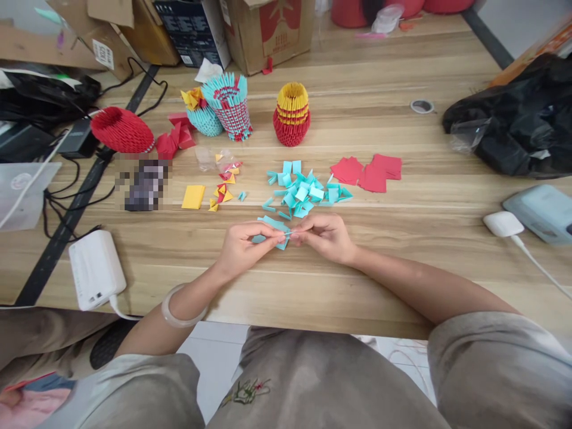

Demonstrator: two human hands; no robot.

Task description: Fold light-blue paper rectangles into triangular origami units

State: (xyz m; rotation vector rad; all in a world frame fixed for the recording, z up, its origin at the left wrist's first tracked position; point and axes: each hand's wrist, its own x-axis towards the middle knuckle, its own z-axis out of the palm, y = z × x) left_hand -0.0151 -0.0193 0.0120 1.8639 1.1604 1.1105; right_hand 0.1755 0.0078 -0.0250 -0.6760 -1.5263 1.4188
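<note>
Between the fingertips of both hands is a small light blue slip of paper, seen nearly edge-on. My left hand (247, 243) pinches its left end and my right hand (325, 236) pinches the right end. Flat light blue paper sheets (273, 223) lie on the table just beneath the fingers, partly covered by them. Beyond the hands spreads a loose pile of folded light blue paper pieces (300, 192). To its right are several flat red paper sheets (374, 174). A stack of yellow paper (193, 197) and small yellow and red folded pieces (222, 192) lie on the left.
Paper-piece vases stand farther back: a red-and-yellow one (292, 116) and a blue-and-red one (231, 107). A red one (121, 130) lies tilted at left. A white power bank (97, 269) is near the front left, a white charger (503, 224) at right, cardboard boxes (272, 36) behind.
</note>
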